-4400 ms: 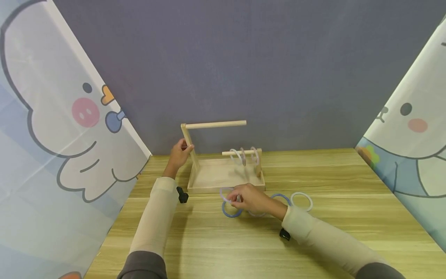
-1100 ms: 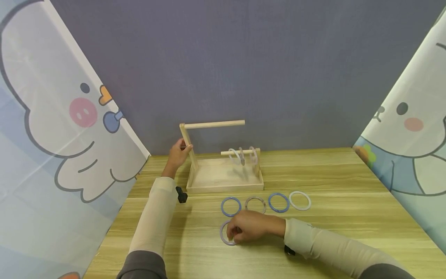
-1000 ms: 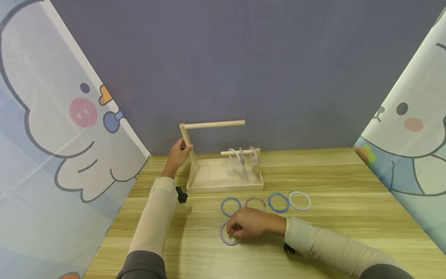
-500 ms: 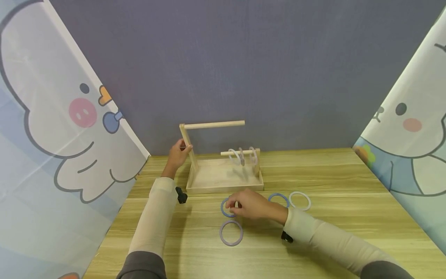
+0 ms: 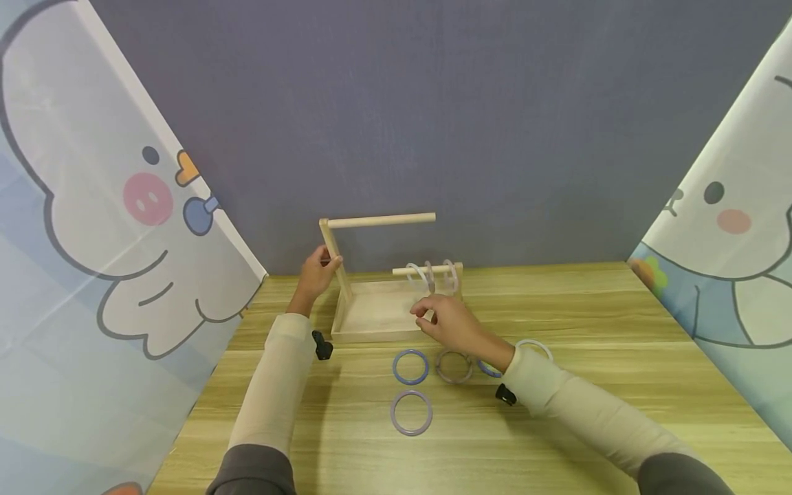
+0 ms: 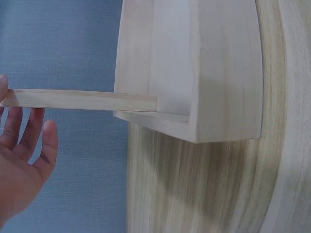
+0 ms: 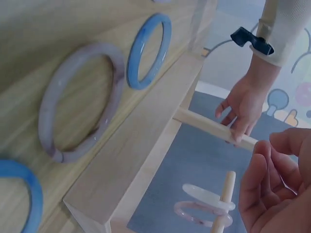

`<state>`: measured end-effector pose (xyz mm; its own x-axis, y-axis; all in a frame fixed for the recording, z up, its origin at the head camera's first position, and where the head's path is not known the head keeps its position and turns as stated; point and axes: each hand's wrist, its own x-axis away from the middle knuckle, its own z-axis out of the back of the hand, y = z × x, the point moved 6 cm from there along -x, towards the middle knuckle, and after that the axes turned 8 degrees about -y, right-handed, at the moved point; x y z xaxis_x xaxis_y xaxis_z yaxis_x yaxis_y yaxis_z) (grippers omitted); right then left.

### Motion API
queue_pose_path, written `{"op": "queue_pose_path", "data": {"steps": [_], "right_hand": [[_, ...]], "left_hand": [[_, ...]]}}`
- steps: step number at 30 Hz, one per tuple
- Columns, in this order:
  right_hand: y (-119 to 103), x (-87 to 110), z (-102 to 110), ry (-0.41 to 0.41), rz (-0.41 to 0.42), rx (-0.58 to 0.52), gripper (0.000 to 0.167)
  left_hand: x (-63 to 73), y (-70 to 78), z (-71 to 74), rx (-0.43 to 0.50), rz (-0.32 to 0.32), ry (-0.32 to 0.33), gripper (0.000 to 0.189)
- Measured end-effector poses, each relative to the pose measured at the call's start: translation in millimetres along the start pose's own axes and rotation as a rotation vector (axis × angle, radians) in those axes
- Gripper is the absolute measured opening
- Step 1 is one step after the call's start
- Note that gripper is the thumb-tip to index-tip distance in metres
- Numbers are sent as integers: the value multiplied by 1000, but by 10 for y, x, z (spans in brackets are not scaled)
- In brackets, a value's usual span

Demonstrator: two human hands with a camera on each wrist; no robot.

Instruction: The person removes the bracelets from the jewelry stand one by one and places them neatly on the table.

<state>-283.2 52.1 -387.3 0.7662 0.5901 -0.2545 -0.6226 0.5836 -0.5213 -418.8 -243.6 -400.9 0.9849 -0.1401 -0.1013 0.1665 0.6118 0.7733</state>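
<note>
My left hand [image 5: 315,276] grips the left post [image 5: 344,282] of a wooden bangle rack, thumb on one side and fingers on the other. In the left wrist view the thumb presses one face of this post [image 6: 77,99]. Over the front of the rack's tray [image 5: 377,337] hovers my right hand [image 5: 453,322], its fingers loosely bent and holding nothing. Just beyond it, a white bangle [image 5: 415,267], a brownish one [image 5: 430,275] and a pale pink one [image 5: 454,275] hang on the lower bar [image 5: 401,271]. The upper bar [image 5: 380,221] is bare.
On the table lie a blue bangle [image 5: 396,375], a marbled bangle [image 5: 454,382] and, nearer me, a lilac bangle [image 5: 411,432]. My right forearm partly covers another blue bangle [image 5: 489,372] and a white bangle [image 5: 537,344]. A grey backdrop [image 5: 495,137] stands behind the rack.
The lilac bangle, earlier in my right hand, was laid on the table nearer me and let go. That hand then moved forward to the rack. My left hand keeps its place.
</note>
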Motion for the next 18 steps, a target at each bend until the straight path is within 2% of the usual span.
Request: {"op": "queue_pose_path", "data": {"steps": [8, 18], "right_hand": [[47, -71, 150, 126, -25, 17, 23], [111, -164, 236, 200, -75, 39, 32]], "left_hand": [[-1, 5, 7, -6, -8, -4, 47], [1, 12, 9, -6, -6, 4, 45]]}}
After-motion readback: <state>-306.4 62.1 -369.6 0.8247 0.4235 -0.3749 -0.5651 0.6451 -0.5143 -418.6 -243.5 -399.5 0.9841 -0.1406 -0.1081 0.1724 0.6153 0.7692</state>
